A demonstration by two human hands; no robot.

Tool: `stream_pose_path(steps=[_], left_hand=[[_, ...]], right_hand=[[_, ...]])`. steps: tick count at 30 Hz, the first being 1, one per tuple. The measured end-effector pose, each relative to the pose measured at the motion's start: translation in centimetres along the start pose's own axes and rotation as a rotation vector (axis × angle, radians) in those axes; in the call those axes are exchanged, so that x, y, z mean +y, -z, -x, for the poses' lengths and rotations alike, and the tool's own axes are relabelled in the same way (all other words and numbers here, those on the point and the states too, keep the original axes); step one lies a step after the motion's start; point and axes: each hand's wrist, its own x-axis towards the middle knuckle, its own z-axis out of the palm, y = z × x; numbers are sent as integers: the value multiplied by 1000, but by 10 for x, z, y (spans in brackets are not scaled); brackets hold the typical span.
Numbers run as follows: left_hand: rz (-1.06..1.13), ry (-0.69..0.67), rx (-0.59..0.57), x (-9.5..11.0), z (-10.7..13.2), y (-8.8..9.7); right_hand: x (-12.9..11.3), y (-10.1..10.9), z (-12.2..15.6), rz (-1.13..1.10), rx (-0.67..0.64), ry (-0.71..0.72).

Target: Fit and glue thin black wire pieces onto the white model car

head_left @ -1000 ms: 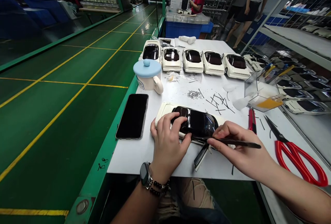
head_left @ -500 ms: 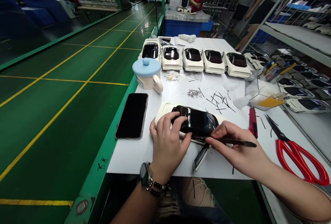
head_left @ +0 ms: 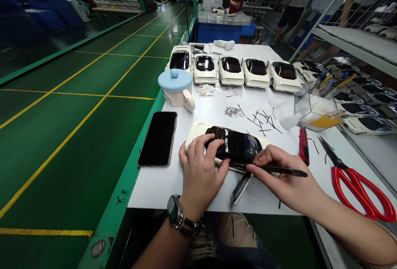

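Note:
A cream model car [head_left: 235,145] with a glossy black roof lies across the white table [head_left: 161,186] in front of me, its near door hanging open. My left hand [head_left: 201,169] is closed over the car's rear, fingers on the roof and thumb along its side. My right hand [head_left: 279,178] pinches dark tweezers [head_left: 279,171], whose tip rests against the car's near edge by the open door.
A black phone [head_left: 159,138] and a lidded blue-and-cream mug [head_left: 176,89] sit to the left. Several finished cream cars [head_left: 231,70] line the back. Red scissors [head_left: 356,186], a red-handled tool [head_left: 303,145], black strips [head_left: 262,122] and a clear box [head_left: 313,109] lie right. People stand beyond.
Both hands stay on the car and tweezers almost unmoved. The view has shifted slightly, and the people in the background have moved.

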Motion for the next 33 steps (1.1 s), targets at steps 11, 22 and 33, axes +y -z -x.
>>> stream_pose_path(steps=[11,22,33], left_hand=[[-6,11,-3,1,0,-1],[-14,7,-3,0,1,0],[0,-19,-13,0,3,0]], right_hand=[[2,0,3,12,11,32],[-8,-9,-6,68,89,10],[-25,7,2,78,96,54]])
